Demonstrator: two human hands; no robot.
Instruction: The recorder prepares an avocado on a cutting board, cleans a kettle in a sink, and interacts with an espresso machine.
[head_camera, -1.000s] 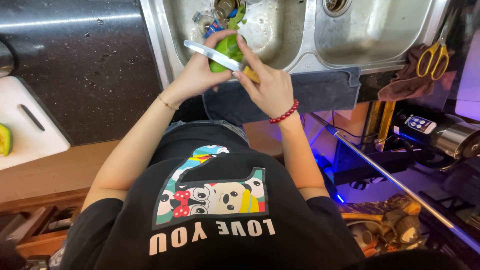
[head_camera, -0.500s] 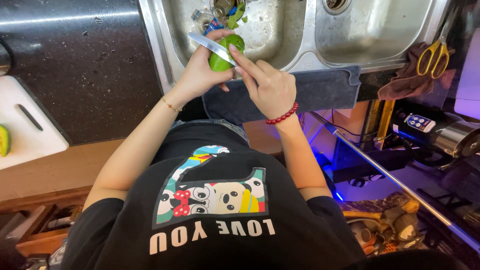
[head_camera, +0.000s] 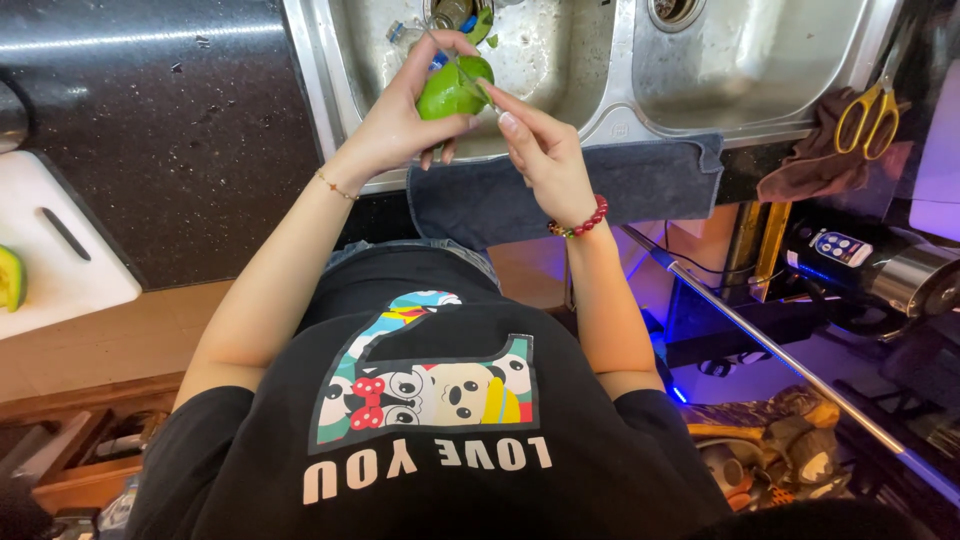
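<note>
My left hand (head_camera: 400, 120) grips a green fruit (head_camera: 450, 92) over the left basin of a steel sink (head_camera: 560, 60). My right hand (head_camera: 540, 155), with a red bead bracelet at the wrist, holds a thin knife (head_camera: 455, 65) whose blade lies against the fruit's top side. Green peel scraps lie near the drain behind the fruit. Both forearms reach out from my black printed shirt toward the sink.
A dark towel (head_camera: 640, 185) hangs over the sink's front edge. A white cutting board (head_camera: 60, 260) with a cut green fruit piece (head_camera: 10, 278) sits on the black counter (head_camera: 170, 130) at left. Yellow scissors (head_camera: 870, 110) and a brown cloth (head_camera: 810, 170) are at right.
Both hands have moved farther out over the basin with the fruit. The knife blade, earlier lying broad across the fruit, now shows only as a thin edge against it.
</note>
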